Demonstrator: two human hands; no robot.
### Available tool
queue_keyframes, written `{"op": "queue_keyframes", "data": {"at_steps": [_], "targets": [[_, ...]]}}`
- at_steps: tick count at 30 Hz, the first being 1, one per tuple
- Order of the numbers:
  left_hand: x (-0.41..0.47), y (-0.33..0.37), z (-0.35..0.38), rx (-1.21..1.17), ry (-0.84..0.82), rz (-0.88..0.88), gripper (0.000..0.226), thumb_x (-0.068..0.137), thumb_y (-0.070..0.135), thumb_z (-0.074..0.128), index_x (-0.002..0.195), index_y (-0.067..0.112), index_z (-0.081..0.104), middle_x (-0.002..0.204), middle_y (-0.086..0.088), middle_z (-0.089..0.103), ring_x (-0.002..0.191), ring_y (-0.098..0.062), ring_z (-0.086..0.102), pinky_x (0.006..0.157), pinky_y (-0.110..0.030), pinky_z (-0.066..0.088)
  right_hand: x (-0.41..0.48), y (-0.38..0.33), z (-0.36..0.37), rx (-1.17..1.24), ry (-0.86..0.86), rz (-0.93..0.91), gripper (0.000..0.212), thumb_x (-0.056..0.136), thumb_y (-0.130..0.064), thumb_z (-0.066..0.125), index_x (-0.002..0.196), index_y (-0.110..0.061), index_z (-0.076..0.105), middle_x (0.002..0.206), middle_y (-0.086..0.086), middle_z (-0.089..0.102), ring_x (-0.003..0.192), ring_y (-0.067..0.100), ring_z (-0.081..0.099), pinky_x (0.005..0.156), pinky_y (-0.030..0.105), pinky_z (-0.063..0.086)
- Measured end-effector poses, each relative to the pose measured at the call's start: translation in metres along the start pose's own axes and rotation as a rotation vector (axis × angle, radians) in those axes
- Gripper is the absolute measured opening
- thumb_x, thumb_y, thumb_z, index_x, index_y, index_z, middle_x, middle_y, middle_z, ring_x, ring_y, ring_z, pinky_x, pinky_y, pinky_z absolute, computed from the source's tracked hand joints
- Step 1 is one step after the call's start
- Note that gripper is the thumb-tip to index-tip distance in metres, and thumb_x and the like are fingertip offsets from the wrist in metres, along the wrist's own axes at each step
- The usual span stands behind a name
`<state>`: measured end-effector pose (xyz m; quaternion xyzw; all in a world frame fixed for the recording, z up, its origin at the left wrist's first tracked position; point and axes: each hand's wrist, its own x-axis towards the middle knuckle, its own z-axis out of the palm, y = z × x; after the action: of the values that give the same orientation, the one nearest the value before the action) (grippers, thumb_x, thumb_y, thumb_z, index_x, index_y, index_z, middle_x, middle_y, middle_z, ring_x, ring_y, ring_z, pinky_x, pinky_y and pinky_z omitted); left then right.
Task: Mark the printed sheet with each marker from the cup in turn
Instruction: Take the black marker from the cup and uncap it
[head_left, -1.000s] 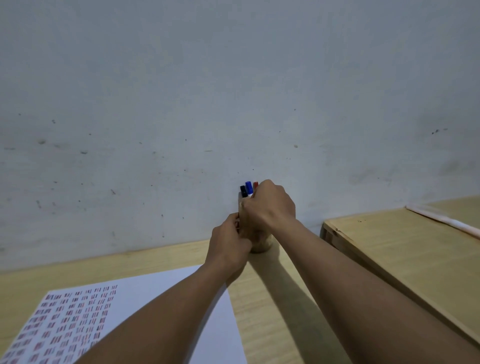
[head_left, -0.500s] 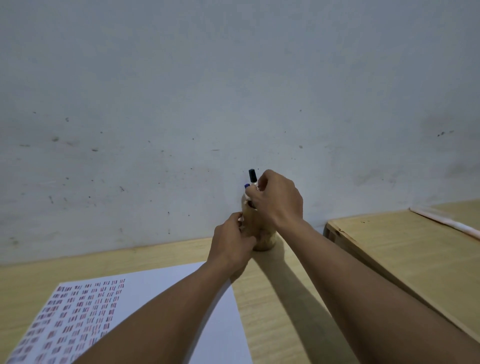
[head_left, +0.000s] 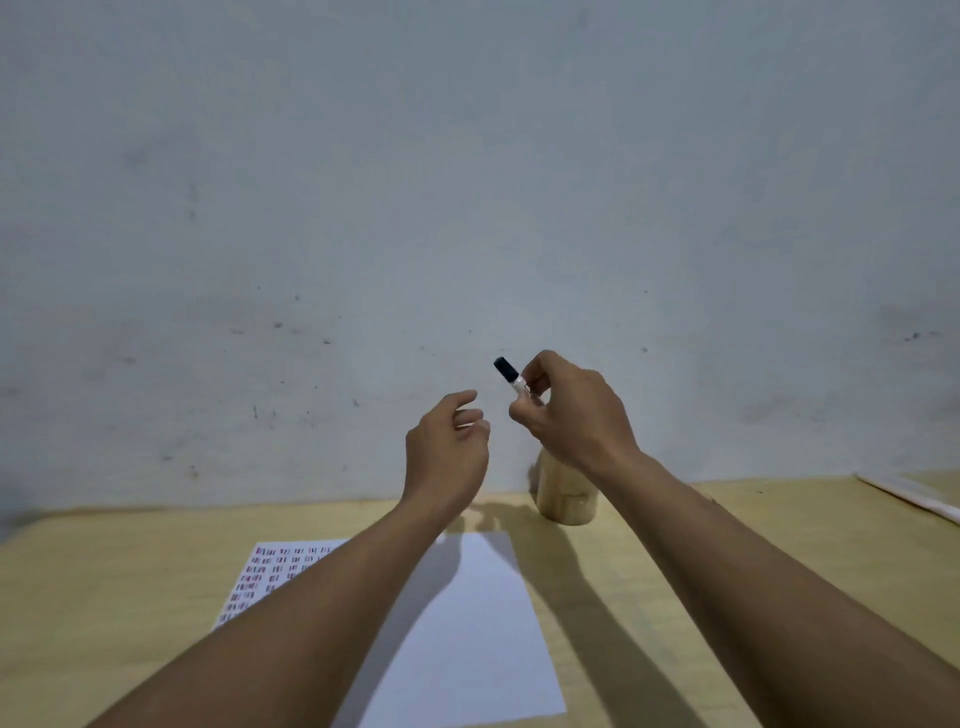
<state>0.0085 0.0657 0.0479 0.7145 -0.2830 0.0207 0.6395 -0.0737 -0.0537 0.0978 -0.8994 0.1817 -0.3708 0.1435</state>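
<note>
My right hand (head_left: 571, 410) is raised above the cup and grips a white marker with a black cap (head_left: 510, 375), cap end pointing up and left. The tan cup (head_left: 563, 496) stands on the wooden table by the wall, its top hidden behind my right hand. My left hand (head_left: 449, 449) hovers just left of the marker, fingers apart and curled, holding nothing. The printed sheet (head_left: 467, 623) lies flat in front of the cup. Rows of small red marks fill its left part, partly covered by my left forearm.
The wooden table (head_left: 104, 597) meets a grey-white wall (head_left: 467, 208) at the back. A pale strip (head_left: 914, 496) lies at the far right on the wood surface.
My right hand has lifted the black-capped marker out of the cup and clear of it. My left hand has let go of the cup and risen, fingers opened. The view has tilted down.
</note>
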Motion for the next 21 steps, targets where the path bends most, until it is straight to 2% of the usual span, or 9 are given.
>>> {"op": "queue_keyframes", "data": {"at_steps": [1,3,5,7,9,13,16,18,21], "targets": [[0.0,0.005,-0.009,-0.036,0.003,0.004,0.037,0.093,0.015,0.058,0.127,0.028,0.065,0.099,0.007,0.075,0.089,0.0,0.066,0.079,-0.015,0.051,-0.003,-0.005,0.0,-0.02,-0.025,-0.015,0.018,0.084,-0.03,0.061,0.101,-0.023,0.061,0.093,-0.008,0.072,0.076,0.022,0.063,0.066,0.034,0.05],[-0.002,0.012,-0.026,-0.092,-0.013,0.013,0.035,0.087,0.023,0.061,0.117,0.039,0.068,0.087,0.007,0.076,0.094,-0.011,0.07,0.089,-0.036,0.058,-0.01,-0.016,0.0,-0.059,-0.075,-0.04,0.019,0.083,-0.03,0.061,0.102,-0.026,0.062,0.095,-0.009,0.072,0.078,0.021,0.064,0.067,0.035,0.052],[-0.004,0.016,-0.041,-0.103,-0.049,0.024,0.029,0.079,0.039,0.066,0.106,0.048,0.07,0.089,0.005,0.077,0.096,-0.015,0.072,0.091,-0.046,0.058,-0.017,-0.025,0.002,-0.084,-0.109,-0.069,0.019,0.085,-0.031,0.06,0.103,-0.028,0.064,0.097,-0.01,0.073,0.082,0.02,0.065,0.071,0.037,0.053],[-0.007,0.019,-0.052,-0.073,-0.062,0.043,0.019,0.082,0.037,0.071,0.1,0.042,0.075,0.09,0.005,0.078,0.092,-0.013,0.073,0.091,-0.046,0.058,-0.023,-0.035,0.003,-0.101,-0.132,-0.09,0.02,0.087,-0.032,0.059,0.106,-0.03,0.065,0.099,-0.011,0.073,0.085,0.018,0.064,0.073,0.036,0.053],[-0.011,0.019,-0.061,-0.055,-0.049,0.057,0.011,0.088,0.023,0.072,0.092,0.031,0.079,0.084,0.005,0.079,0.086,-0.013,0.074,0.091,-0.045,0.058,-0.028,-0.044,0.003,-0.114,-0.14,-0.102,0.02,0.09,-0.031,0.058,0.108,-0.03,0.066,0.102,-0.011,0.073,0.087,0.018,0.065,0.071,0.034,0.051],[-0.017,0.019,-0.077,-0.093,0.018,0.028,0.018,0.09,0.017,0.071,0.08,0.032,0.077,0.079,0.004,0.078,0.086,-0.018,0.074,0.089,-0.046,0.059,-0.046,-0.059,0.004,-0.122,-0.029,-0.173,0.025,0.096,-0.031,0.057,0.12,-0.027,0.063,0.114,-0.01,0.067,0.098,0.018,0.065,0.067,0.032,0.043],[-0.02,0.021,-0.086,-0.161,0.078,-0.007,0.018,0.09,0.016,0.072,0.081,0.031,0.077,0.082,0.001,0.079,0.087,-0.019,0.075,0.087,-0.046,0.06,-0.069,-0.074,0.016,-0.112,0.03,-0.142,0.018,0.096,-0.04,0.054,0.1,-0.026,0.063,0.098,-0.009,0.066,0.087,0.018,0.063,0.064,0.033,0.043],[-0.022,0.022,-0.093,-0.199,0.079,-0.017,0.018,0.09,0.015,0.072,0.081,0.03,0.077,0.084,-0.001,0.079,0.088,-0.019,0.076,0.087,-0.046,0.06,-0.08,-0.086,0.025,0.076,-0.045,0.051,0.029,0.095,-0.051,0.052,0.088,-0.026,0.064,0.085,-0.008,0.069,0.081,0.017,0.064,0.069,0.035,0.051],[-0.028,0.021,-0.104,-0.207,0.015,-0.028,0.014,0.091,0.016,0.072,0.084,0.026,0.077,0.087,-0.001,0.079,0.089,-0.019,0.076,0.087,-0.044,0.06,-0.085,-0.105,0.027,0.772,-0.184,0.479,0.039,0.095,-0.056,0.056,0.097,-0.02,0.071,0.085,-0.002,0.069,0.073,0.016,0.058,0.064,0.034,0.051]]}}
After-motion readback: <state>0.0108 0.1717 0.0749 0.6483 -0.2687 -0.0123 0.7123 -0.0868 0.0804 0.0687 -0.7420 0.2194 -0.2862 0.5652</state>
